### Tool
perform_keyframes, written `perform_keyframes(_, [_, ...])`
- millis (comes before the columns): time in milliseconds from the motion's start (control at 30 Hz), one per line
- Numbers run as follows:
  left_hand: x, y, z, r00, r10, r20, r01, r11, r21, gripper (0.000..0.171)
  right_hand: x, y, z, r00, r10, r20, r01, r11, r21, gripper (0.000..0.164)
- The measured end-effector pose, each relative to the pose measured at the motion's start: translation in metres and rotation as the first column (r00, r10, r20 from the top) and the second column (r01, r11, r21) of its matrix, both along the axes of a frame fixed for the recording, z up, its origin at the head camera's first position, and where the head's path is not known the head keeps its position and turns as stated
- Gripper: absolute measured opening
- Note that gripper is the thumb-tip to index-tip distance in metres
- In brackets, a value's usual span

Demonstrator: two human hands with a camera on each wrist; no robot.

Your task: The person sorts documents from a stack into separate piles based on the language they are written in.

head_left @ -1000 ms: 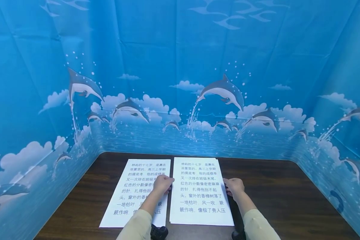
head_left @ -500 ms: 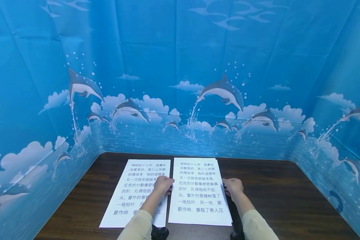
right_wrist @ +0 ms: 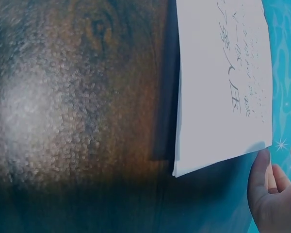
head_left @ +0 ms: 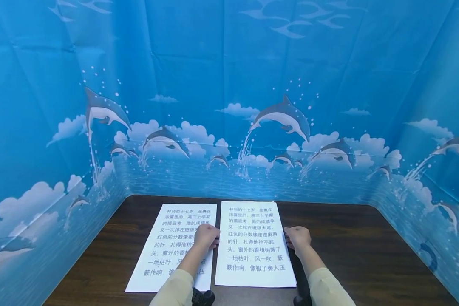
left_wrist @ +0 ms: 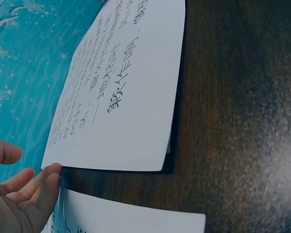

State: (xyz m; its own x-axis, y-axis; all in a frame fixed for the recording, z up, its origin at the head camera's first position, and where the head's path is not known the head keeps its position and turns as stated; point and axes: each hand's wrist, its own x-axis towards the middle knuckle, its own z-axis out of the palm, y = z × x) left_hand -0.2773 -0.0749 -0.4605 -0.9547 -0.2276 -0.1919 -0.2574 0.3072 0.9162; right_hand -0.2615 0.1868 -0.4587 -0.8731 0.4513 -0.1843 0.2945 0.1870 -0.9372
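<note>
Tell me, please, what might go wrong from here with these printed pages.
The stack of pages might slip or skew, since the left grip and right grip meet only its side edges. Its layers, slightly uneven in the right wrist view, could slide apart. The left forearm crosses over the neighbouring paper, so moving it could nudge that.

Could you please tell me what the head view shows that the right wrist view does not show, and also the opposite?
Only the head view: the left hand, the left printed page, the cream sleeves and the dolphins on the blue backdrop.

Only the right wrist view: a bright white patch of glare on the table, and a dark shadow along the near edge of the right stack of paper.

Both: the right hand at the right edge of that stack, the table and part of the backdrop.
</note>
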Motion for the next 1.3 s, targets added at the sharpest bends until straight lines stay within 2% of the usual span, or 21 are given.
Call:
perform_keyframes(200, [0.0,0.002,0.003,1.0,0.006,-0.013,-0.006,1.0,0.005,0.015,0.003,-0.002,0.004,1.0,-0.004,-0.006,0.003,1.0,-0.018,0.025])
perform_keyframes(367, [0.0,0.003,0.0,1.0,-0.001,-0.017,0.001,0.999,0.049,0.018,0.002,-0.003,0.001,1.0,0.031,0.002,-0.031,0.997,-0.066,0.029])
perform_keyframes(533, [0.0,0.004,-0.002,1.0,-0.012,-0.019,0.013,0.998,0.057,0.019,-0.001,-0.002,-0.004,0.997,0.081,0.012,-0.08,0.994,-0.075,0.029])
perform_keyframes(800, [0.0,0.004,-0.007,0.997,-0.047,-0.057,0.048,0.999,0.022,0.02,-0.004,-0.003,-0.014,0.993,0.117,0.03,-0.118,0.993,0.024,0.026])
perform_keyframes(1133, [0.002,0.007,-0.009,0.994,-0.075,-0.08,0.07,0.996,-0.06,0.018,-0.006,-0.005,-0.018,0.991,0.133,0.028,-0.134,0.991,0.006,0.027])
perform_keyframes(1300, [0.004,0.008,-0.006,0.994,-0.077,-0.082,0.071,0.995,-0.069,0.018,-0.006,-0.005,-0.018,0.99,0.132,0.04,-0.132,0.991,0.008,0.025])
